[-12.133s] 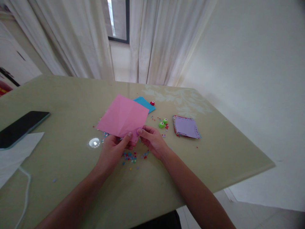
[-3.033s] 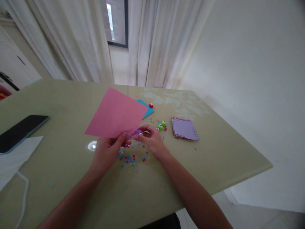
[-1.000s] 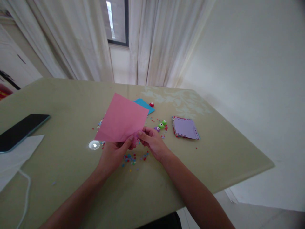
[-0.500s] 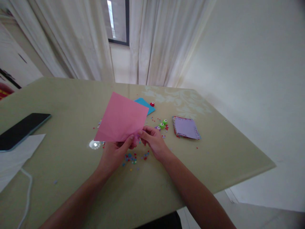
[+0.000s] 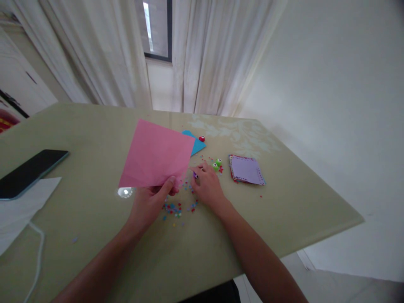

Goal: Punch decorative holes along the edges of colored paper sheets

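A square sheet of pink paper stands tilted up above the table. My left hand grips its lower right edge, thumb in front and fingers behind. My right hand is low over the table, just right of the sheet. Its fingers are curled on a small purple paper punch, partly hidden by them. Two green punches sit close behind that hand. Bits of coloured confetti lie scattered below and between the hands.
A blue sheet and a red punch lie farther back. To the right is a stack of lavender-topped paper squares with patterned edges. At left are a phone, white paper and a white cable.
My right hand has left the pink paper's edge and moved a little right, onto the purple punch. The pink sheet has shifted slightly left, still in my left hand.
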Tool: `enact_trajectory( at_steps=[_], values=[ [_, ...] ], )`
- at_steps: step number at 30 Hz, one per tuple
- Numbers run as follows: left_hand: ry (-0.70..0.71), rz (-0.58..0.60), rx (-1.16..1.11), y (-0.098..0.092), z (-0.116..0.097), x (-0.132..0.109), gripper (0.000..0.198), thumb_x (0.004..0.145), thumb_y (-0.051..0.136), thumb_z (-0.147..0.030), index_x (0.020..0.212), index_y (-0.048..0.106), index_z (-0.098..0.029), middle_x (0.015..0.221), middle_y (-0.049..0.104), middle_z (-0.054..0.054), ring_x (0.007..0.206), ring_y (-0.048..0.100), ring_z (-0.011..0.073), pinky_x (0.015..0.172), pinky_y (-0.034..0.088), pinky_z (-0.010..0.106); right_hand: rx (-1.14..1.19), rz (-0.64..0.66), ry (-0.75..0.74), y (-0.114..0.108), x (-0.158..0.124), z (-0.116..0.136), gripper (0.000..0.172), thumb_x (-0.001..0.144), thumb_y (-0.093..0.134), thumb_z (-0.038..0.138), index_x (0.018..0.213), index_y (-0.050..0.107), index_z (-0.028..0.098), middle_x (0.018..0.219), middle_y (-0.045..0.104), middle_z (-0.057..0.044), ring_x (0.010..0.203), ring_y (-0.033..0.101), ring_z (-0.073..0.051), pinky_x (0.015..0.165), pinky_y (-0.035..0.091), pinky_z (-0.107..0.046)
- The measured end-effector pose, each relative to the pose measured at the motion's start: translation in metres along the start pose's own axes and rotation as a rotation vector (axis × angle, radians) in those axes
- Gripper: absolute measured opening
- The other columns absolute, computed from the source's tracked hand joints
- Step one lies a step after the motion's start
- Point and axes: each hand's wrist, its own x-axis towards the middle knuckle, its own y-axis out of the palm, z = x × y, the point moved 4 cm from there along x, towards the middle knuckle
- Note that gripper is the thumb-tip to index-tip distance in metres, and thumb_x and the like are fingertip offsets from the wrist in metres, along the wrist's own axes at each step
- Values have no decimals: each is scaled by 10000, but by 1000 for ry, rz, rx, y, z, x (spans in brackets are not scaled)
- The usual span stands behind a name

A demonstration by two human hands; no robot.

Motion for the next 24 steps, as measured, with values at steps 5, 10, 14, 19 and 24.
enact_trajectory(
  at_steps=[5,10,14,19,24],
  values=[
    [-40,-92,10,-8,1,3,368,785,774,-541,656,773,-197,631,763,61,595,733,228,596,595,314,-301,-10,107,-2,-1,-3,498,955,542,88,1445,620,134,1351,663,-189,1242,553,-341,1095,408,-491],
    [7,-204,-39,-18,-2,5,384,807,777,-547,635,751,-205,618,751,56,585,727,222,595,597,314,-180,-27,-36,-1,0,12,446,1020,527,168,1456,614,187,1468,634,-141,1310,533,-322,1122,406,-482],
    [68,-226,-37,-18,-12,-4,363,821,764,-481,568,726,-225,562,716,25,518,676,185,541,564,283,-106,53,-238,18,-1,32,506,1088,496,302,1589,473,239,1608,540,-113,1379,493,-316,1133,406,-508],
    [126,-201,-33,-15,-20,-13,359,846,733,-418,533,715,-241,543,701,-2,510,662,165,553,567,264,-122,117,-272,32,1,35,442,1083,542,345,1519,543,274,1500,617,-112,1325,523,-321,1065,446,-506],
    [155,-116,-30,-12,-18,-14,374,875,714,-386,531,711,-240,548,701,-3,513,654,156,553,561,258,-86,44,-262,28,0,31,442,1018,667,420,1413,626,224,1383,633,-149,1238,545,-327,1025,462,-502]
  ],
)
